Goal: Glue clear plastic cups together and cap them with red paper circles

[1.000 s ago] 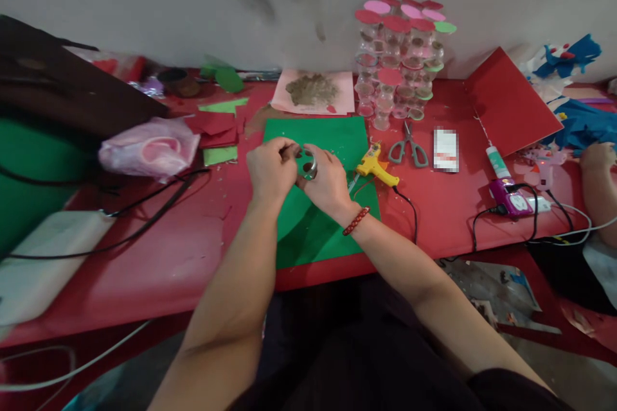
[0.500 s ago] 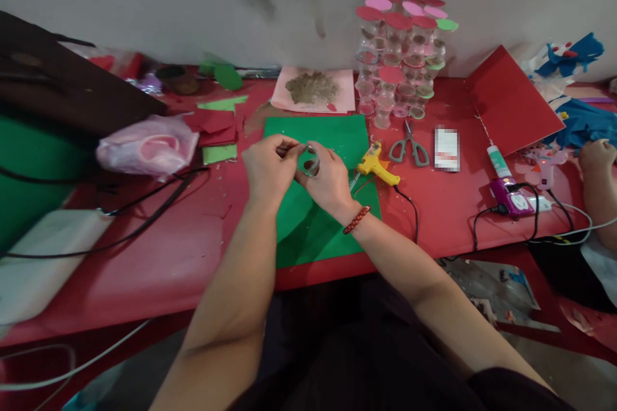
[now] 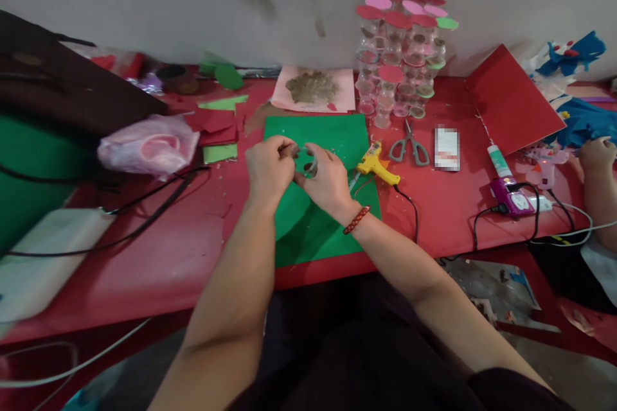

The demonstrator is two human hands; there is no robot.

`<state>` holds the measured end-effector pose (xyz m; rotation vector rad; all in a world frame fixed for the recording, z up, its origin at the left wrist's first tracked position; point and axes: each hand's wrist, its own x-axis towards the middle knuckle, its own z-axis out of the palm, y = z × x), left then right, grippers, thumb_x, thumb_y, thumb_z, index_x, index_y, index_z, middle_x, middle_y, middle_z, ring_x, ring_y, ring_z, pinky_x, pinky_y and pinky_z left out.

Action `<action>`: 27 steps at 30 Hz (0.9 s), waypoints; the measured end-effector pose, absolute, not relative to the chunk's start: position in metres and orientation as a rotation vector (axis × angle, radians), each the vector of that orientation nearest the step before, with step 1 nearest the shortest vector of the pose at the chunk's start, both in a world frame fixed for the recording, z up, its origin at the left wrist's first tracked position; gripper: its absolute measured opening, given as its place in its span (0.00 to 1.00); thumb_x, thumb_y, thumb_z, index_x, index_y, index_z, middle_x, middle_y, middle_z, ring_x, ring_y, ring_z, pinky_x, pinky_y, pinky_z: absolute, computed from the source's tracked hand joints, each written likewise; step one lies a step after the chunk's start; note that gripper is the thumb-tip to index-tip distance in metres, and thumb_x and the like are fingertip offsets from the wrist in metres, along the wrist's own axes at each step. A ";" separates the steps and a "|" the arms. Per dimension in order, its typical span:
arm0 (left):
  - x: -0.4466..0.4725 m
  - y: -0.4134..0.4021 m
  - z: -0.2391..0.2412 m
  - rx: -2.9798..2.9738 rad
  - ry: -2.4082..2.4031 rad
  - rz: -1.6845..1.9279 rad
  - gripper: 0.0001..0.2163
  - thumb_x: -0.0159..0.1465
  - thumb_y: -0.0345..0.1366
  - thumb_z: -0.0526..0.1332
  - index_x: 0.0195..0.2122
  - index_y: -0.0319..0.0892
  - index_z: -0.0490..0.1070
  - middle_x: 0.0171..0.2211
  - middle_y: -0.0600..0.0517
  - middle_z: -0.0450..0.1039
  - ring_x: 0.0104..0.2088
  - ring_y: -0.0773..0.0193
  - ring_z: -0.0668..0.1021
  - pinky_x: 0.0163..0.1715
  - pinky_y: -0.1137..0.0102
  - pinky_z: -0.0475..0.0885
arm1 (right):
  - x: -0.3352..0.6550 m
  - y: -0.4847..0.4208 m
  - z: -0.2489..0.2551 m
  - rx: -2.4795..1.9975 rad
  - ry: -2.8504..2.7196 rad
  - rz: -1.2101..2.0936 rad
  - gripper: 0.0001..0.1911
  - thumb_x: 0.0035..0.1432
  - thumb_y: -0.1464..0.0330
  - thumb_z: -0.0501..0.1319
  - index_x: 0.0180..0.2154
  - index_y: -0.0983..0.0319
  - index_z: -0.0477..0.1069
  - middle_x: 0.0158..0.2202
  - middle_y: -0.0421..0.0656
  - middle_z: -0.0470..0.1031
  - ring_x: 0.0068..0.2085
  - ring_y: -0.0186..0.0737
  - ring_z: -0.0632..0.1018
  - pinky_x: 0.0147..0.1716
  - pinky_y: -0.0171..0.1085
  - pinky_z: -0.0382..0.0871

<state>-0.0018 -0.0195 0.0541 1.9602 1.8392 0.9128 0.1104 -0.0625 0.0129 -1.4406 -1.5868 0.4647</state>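
Note:
Both my hands meet above a green foam sheet point(image 3: 337, 135) on the red table point(image 3: 168, 257). My right hand point(image 3: 328, 183), with a red bead bracelet at the wrist, grips a small clear plastic cup point(image 3: 308, 162) with brown bits inside. My left hand point(image 3: 267, 170) is closed in a pinch at the cup's rim; what its fingertips hold is too small to make out. A yellow glue gun point(image 3: 376, 166) lies just right of my right hand.
Scissors point(image 3: 409, 144), a white glue tube point(image 3: 496, 160) and a purple device point(image 3: 515, 200) with cables lie to the right. A tower of clear cups with pink, red and green lids point(image 3: 402, 58) stands at the back. Another person's hand point(image 3: 596, 157) rests far right. Pink bag point(image 3: 149, 144) at left.
My hands stay together over the green sheet and turn the cup slightly. The other person's hand at the far right has shifted a little.

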 end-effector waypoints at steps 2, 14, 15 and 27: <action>-0.003 -0.018 0.054 1.974 1.811 0.917 0.06 0.62 0.33 0.60 0.33 0.43 0.76 0.31 0.49 0.80 0.34 0.57 0.80 0.38 0.67 0.71 | 0.112 -0.062 0.013 -1.444 -1.577 0.458 0.26 0.61 0.67 0.70 0.59 0.60 0.70 0.53 0.51 0.80 0.50 0.46 0.83 0.55 0.49 0.77; -0.002 -0.016 0.051 1.821 1.660 1.121 0.01 0.55 0.30 0.66 0.29 0.42 0.77 0.25 0.53 0.77 0.28 0.62 0.78 0.33 0.69 0.71 | 0.112 -0.064 0.015 -1.442 -1.595 0.420 0.27 0.62 0.63 0.70 0.59 0.62 0.69 0.51 0.51 0.81 0.48 0.46 0.83 0.53 0.48 0.78; -0.002 -0.016 0.051 1.820 1.670 1.118 0.02 0.55 0.30 0.66 0.29 0.42 0.77 0.24 0.54 0.76 0.27 0.62 0.77 0.32 0.69 0.70 | 0.111 -0.064 0.015 -1.447 -1.599 0.423 0.26 0.62 0.64 0.70 0.59 0.63 0.69 0.51 0.52 0.80 0.48 0.46 0.83 0.53 0.47 0.78; -0.004 -0.016 0.058 1.801 1.768 1.010 0.03 0.59 0.33 0.61 0.28 0.44 0.70 0.24 0.54 0.72 0.28 0.62 0.75 0.33 0.68 0.67 | 0.112 -0.066 0.019 -1.408 -1.618 0.418 0.25 0.60 0.65 0.71 0.57 0.59 0.70 0.52 0.49 0.81 0.52 0.47 0.82 0.57 0.50 0.76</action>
